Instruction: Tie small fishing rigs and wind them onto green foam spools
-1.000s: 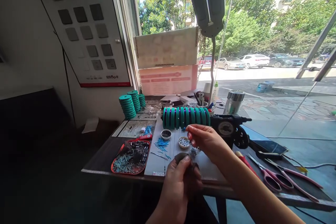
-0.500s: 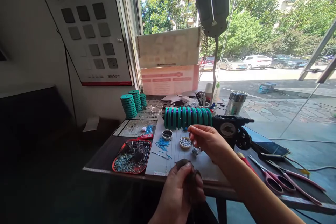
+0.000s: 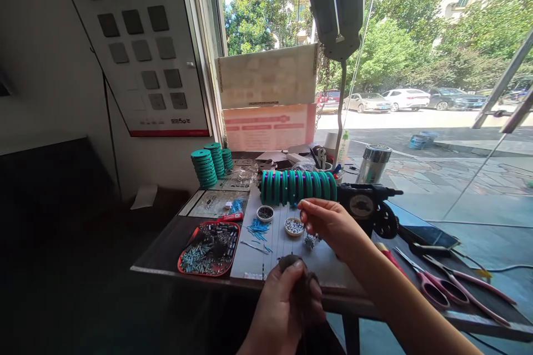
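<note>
My left hand (image 3: pixel 283 299) is closed around a dark bundle (image 3: pixel 300 288) that looks like hair or fibre, at the table's front edge. Above and to its right, my right hand (image 3: pixel 327 222) pinches something too small to make out, just in front of the row of teal spools (image 3: pixel 297 187). Under its fingertips stands a small round dish of pale beads (image 3: pixel 293 226). A second dish holds dark beads (image 3: pixel 265 213). Blue thin pieces (image 3: pixel 258 228) and a metal tool (image 3: pixel 255 246) lie on the white board (image 3: pixel 245 263).
A red-rimmed tray (image 3: pixel 180 260) of small parts sits at left, with stacked teal spools (image 3: pixel 204 169) behind. A black winding mechanism (image 3: pixel 361 205), scissors (image 3: pixel 433 285), pliers (image 3: pixel 470 288), a phone (image 3: pixel 433 232) and a metal cup (image 3: pixel 373 163) are at right.
</note>
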